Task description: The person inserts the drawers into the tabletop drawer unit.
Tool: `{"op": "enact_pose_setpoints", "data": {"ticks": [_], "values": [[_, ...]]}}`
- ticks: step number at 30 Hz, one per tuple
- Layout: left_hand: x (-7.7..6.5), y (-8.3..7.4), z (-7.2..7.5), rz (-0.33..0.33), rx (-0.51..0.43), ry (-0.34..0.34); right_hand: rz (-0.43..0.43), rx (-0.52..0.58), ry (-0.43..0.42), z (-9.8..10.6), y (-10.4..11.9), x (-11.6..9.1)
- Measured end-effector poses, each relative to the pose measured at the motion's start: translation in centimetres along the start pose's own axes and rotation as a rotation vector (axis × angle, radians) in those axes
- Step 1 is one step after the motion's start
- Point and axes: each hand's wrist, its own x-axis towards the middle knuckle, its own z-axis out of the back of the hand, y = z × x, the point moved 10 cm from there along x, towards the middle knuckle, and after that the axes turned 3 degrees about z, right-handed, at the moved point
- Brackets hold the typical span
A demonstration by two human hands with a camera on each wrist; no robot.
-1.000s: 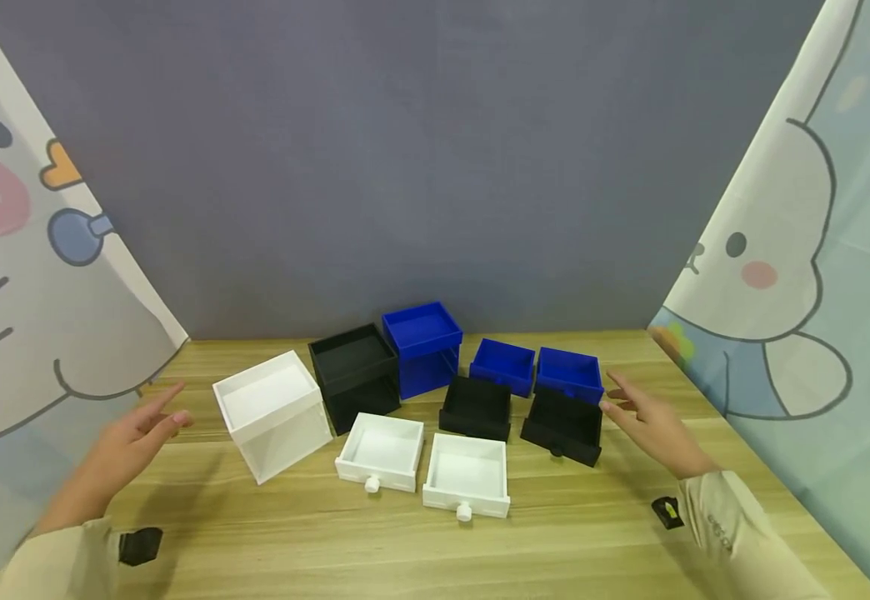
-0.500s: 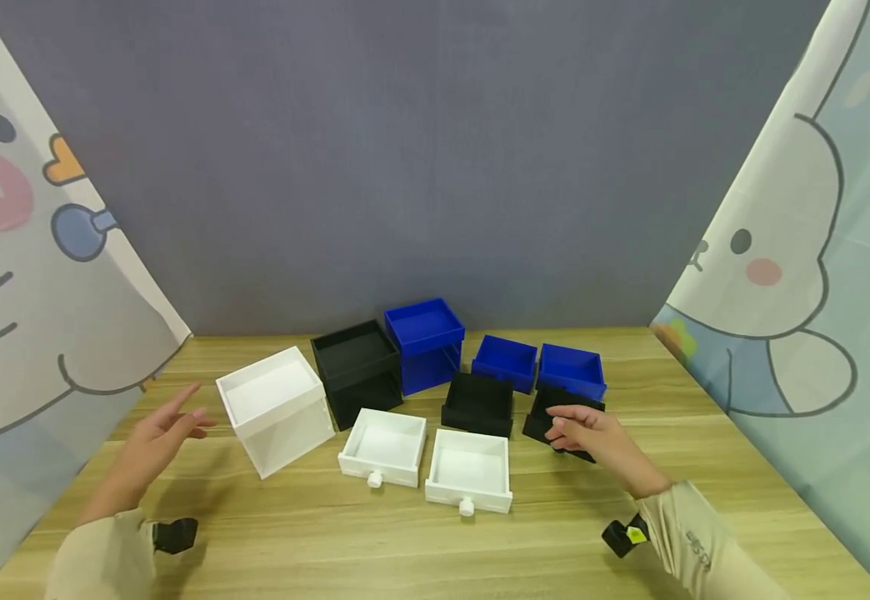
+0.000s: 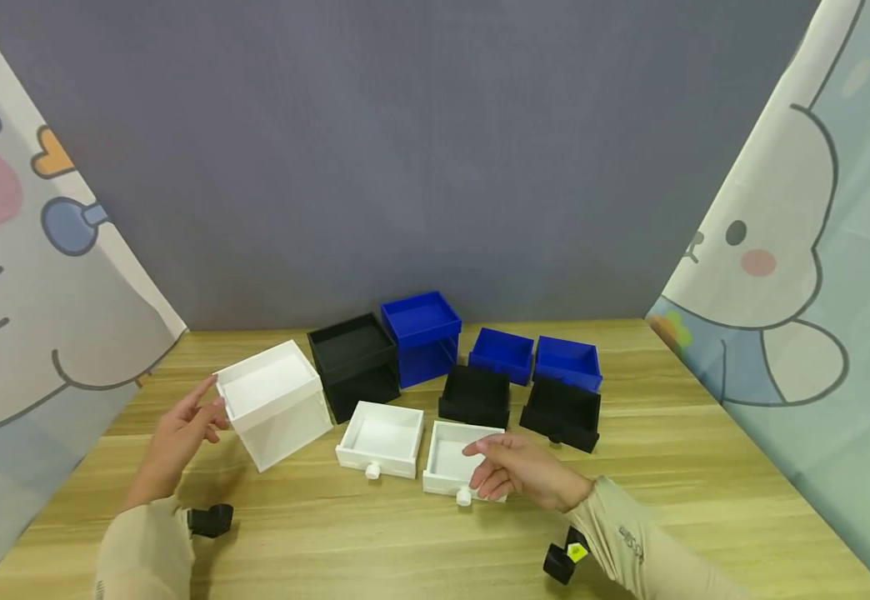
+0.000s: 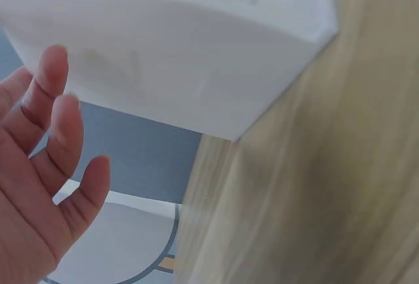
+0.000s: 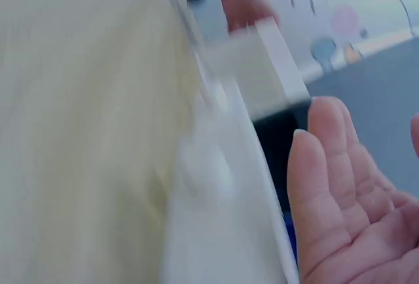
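Observation:
My left hand (image 3: 186,433) is at the left side of the white cabinet (image 3: 281,408), its fingertips right at the upper edge. In the left wrist view, loosely bent fingers (image 4: 64,127) show beside the cabinet's white wall (image 4: 163,55). My right hand (image 3: 521,473) hovers over the right-hand white drawer (image 3: 452,450), covering part of its right side; the fingers hold nothing. That drawer's round knob (image 3: 464,497) faces me. A second white drawer (image 3: 381,437) lies just to its left. The right wrist view is blurred, with the fingers (image 5: 327,166) relaxed beside a white drawer (image 5: 222,205).
A black cabinet (image 3: 352,350) and a blue cabinet (image 3: 422,321) stand behind, right of the white one. Two black drawers (image 3: 475,396) and two blue drawers (image 3: 501,354) lie at the back right. A grey curtain (image 3: 420,167) bounds the wooden table (image 3: 315,542).
My right hand has swept left from beside the black and blue drawers to over the right-hand white drawer. My left hand has moved right and slightly forward, up to the white cabinet.

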Motion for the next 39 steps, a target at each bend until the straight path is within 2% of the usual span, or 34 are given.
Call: {"op": "enact_pose_setpoints", "data": {"ticks": [4,7,11,14,19,25,32,39], "values": [[0.1,0.2,-0.5,0.029,0.051,0.002,-0.118,0.095,0.089,-3.2,-1.6,0.9],[0.2,-0.2,-0.5,0.005,0.119,0.008,-0.177,0.112,0.119,-5.4,-2.7,1.6],[0.3,-0.8,-0.4,-0.036,0.241,0.022,-0.233,0.138,0.110,-7.5,-4.1,2.6],[0.5,-1.0,-0.5,-0.046,0.291,0.050,-0.259,0.161,0.074,-8.4,-5.0,3.4],[0.7,-0.9,-0.8,-0.038,0.266,0.076,-0.247,0.219,-0.014,-9.2,-5.6,4.8],[0.6,-0.4,-1.0,-0.036,0.189,0.082,-0.228,0.291,-0.046,-10.7,-5.8,6.1],[0.6,-0.1,-1.8,-0.045,0.105,0.132,-0.212,0.362,-0.112,-11.4,-6.3,7.6],[0.3,0.0,-1.7,0.003,0.150,0.153,-0.168,0.438,-0.247,-11.3,-7.0,8.7]]}}
